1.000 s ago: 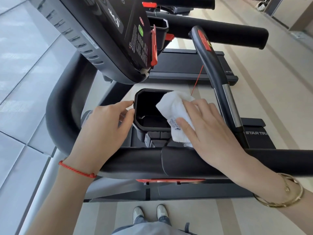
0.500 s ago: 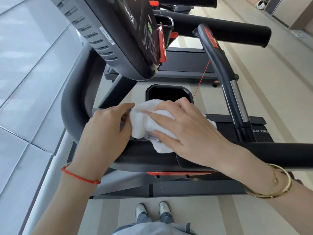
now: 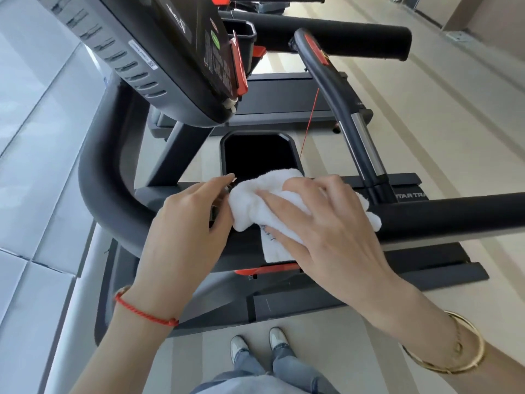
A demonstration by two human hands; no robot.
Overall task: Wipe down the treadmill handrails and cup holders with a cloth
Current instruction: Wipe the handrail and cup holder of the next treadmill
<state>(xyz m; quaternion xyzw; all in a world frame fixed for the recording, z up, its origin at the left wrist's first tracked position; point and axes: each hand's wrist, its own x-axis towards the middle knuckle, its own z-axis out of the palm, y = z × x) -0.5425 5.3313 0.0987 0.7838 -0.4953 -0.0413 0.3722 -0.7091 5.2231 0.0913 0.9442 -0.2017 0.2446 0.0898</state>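
A white cloth [image 3: 255, 200] lies bunched over the near rim of a black cup holder [image 3: 255, 149] and onto the padded black handrail [image 3: 454, 214]. My right hand [image 3: 321, 223] lies on top of the cloth, fingers spread and bent over it, pressing it down. My left hand [image 3: 193, 223] sits just left of the cloth at the cup holder's left edge, fingers straight, fingertips touching the rim and the cloth's edge. The handrail curves up on the left [image 3: 96, 172].
The treadmill console [image 3: 159, 52] hangs above at the upper left, with a second cup holder [image 3: 244, 32] behind it. A curved side handle with a silver sensor [image 3: 363, 140] rises on the right. Another treadmill deck lies beyond. My shoes [image 3: 255, 348] stand on the floor below.
The cloth and my right hand came from the cup holder's right side toward its near left rim and the handrail. My left hand stayed by the left edge. The view shifted slightly.
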